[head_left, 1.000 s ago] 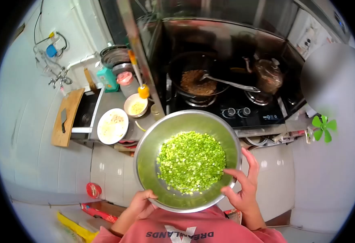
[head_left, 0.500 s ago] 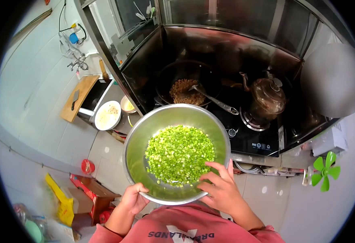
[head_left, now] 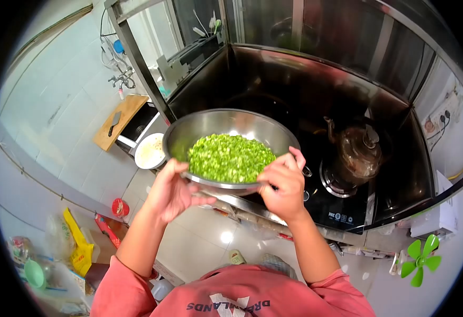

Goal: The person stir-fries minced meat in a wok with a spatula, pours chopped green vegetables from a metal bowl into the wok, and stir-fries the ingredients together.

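Observation:
A wide stainless steel bowl [head_left: 281,132] tilts away from me, with a heap of chopped scallions [head_left: 231,158] in it. My right hand [head_left: 284,185] is closed round the bowl's near right rim. At the near left rim is my left hand [head_left: 170,193], its thumb by the edge and its blurred fingers reaching under the bowl. Behind the bowl, the dark wok is mostly hidden, and the browned food and spatula seen earlier are covered.
A glass kettle [head_left: 355,153] stands on the right burner of the black stove [head_left: 342,206]. To the left are a white bowl [head_left: 149,151] and a cutting board [head_left: 112,119] carrying a cleaver [head_left: 115,122]. A green fan [head_left: 420,260] is at the lower right.
The bowl has moved forward over the stove and tipped, now covering the wok's contents. My right hand has come out of the bowl to its rim. The left hand has shifted lower against the bowl.

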`<state>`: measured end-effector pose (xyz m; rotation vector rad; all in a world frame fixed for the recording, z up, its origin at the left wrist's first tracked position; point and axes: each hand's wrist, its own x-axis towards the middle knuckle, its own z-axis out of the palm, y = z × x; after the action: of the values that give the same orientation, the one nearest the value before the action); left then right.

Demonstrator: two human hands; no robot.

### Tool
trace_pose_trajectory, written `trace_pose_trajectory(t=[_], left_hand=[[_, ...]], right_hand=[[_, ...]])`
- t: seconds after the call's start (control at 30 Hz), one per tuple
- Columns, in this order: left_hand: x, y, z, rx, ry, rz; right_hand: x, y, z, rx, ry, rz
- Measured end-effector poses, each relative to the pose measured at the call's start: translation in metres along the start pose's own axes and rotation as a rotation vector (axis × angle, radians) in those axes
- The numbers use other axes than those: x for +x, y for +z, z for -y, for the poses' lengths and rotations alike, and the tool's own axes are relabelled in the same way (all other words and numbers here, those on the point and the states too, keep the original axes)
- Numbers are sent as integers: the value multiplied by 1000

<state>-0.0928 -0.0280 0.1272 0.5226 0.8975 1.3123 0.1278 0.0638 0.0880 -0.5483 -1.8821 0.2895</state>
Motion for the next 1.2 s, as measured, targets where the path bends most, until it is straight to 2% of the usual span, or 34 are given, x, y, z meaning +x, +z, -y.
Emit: trace_pose_trajectory(t=[0.1,0.17,0.23,0.27,0.3,0.37,0.43,0.5,0.53,0.63,0.77,0.83,0.87,0.9,0.97,1.0,1.03,1.1,1.17,1.2], left_hand=[[39,21,-21,100,64,-27],[69,25,-25,70,98,-79],[96,31,-25,143,209,-16],[104,41,-19,154,287,-157],[117,39,-17,217,323,-126],[136,39,-13,261,333,-25],[150,44,-6,355,360,-80],[156,44,0,408,335,-48],[159,46,5,487,359,-98],[172,37,20,621,454,-68],[172,41,27,766,433,-136],[167,48,31,994,473,-202],[167,51,33,1074,570,-207],[171,51,37,1274,742,-308],[171,59,48,1488,868,-488],[174,60,51,1508,920,-493],[176,60,53,1511,916,-492],[180,59,55,1473,887,-642],[182,53,51,1561,918,-700],[184,48,51,1530,835,-754]], right_hand=[[25,11,-34,35,76,-86],[36,22,-63,49,208,-215],[45,37,-91,285,529,-337],[52,40,-102,360,580,-385],[56,44,-111,361,577,-374],[64,54,-122,732,853,-499],[72,56,-130,729,846,-494],[78,54,-137,807,953,-523],[80,54,-142,857,958,-552],[89,49,-143,894,1035,-601],[91,59,-142,1051,1170,-638],[92,66,-130,1110,1218,-656],[93,72,-126,1192,1232,-673],[94,76,-121,1276,1247,-686],[99,76,-108,1326,1222,-714],[104,70,-99,1334,1277,-694],[105,70,-100,1336,1280,-696],[107,71,-101,1415,1244,-674],[108,66,-101,1464,1203,-661],[110,61,-102,1477,1160,-605]])
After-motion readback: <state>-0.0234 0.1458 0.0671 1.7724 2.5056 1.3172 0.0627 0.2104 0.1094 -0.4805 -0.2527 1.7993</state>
